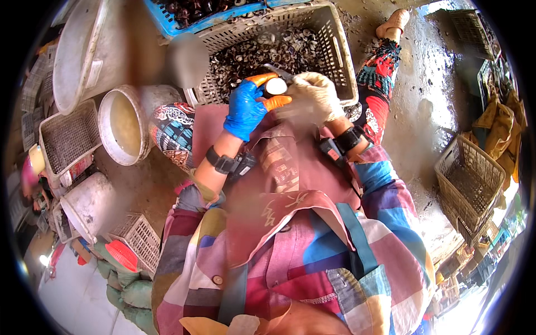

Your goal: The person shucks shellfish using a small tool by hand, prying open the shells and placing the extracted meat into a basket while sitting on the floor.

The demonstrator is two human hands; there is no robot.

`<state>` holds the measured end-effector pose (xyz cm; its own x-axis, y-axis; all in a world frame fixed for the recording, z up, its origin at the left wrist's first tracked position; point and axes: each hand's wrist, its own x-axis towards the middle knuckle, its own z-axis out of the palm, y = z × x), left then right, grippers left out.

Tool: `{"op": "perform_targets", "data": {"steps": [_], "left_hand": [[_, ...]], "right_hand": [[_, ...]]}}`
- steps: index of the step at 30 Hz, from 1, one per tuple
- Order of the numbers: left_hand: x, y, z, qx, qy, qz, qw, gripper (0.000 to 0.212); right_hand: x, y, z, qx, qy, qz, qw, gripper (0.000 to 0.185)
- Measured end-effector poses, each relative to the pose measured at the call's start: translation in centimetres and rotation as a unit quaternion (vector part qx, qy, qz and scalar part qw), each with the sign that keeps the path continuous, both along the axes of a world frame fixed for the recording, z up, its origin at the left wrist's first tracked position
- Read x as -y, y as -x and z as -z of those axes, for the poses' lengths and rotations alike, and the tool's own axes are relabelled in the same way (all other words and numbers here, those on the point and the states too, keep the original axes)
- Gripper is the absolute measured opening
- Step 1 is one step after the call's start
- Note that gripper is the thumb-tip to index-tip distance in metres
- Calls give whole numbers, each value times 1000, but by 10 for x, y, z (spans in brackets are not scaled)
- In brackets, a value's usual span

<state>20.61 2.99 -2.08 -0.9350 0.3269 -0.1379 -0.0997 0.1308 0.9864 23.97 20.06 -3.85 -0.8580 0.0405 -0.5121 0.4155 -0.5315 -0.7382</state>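
Observation:
My left hand [247, 104], in a blue glove with orange covers on thumb and forefinger, pinches a round, white-faced piece [276, 86] with a dark rim, perhaps a partly peeled water chestnut. Close beside it, my right hand [316, 94] in a cream glove is closed around a small knife [278, 72]. The metal blade points left, just above the white piece; most of the handle is hidden in my fingers. Both hands are over the near edge of a grimy plastic crate [345, 63], which holds many dark and white scraps [259, 56].
A blue crate [167, 23] of dark, reddish-brown round pieces adjoins the far side. Left are a large white tub [77, 54], a bucket of cloudy liquid [125, 125] and a perforated basket [69, 138]. Stacked crates [469, 180] stand right on the wet floor [412, 96].

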Motion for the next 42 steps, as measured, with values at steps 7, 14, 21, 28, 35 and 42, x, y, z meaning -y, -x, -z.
{"op": "perform_targets", "data": {"steps": [7, 14, 21, 28, 35, 42], "left_hand": [[8, 22, -22, -263, 351, 149, 886, 44], [20, 12, 3, 94, -40, 4, 995, 41], [23, 15, -17, 127, -21, -31, 991, 49], [19, 11, -9, 24, 63, -26, 997, 48], [19, 13, -10, 114, -18, -39, 992, 48], [19, 14, -9, 92, 1, -50, 994, 48]], "right_hand": [[22, 10, -8, -7, 0, -24, 1000, 11], [4, 7, -15, -38, -80, -8, 996, 11], [-5, -12, -9, 0, -157, -26, 987, 14], [-4, -10, -16, -13, -218, -52, 974, 12], [-10, -5, -21, -6, -240, -62, 969, 14], [-9, -7, -19, -24, -254, -48, 966, 12]]}}
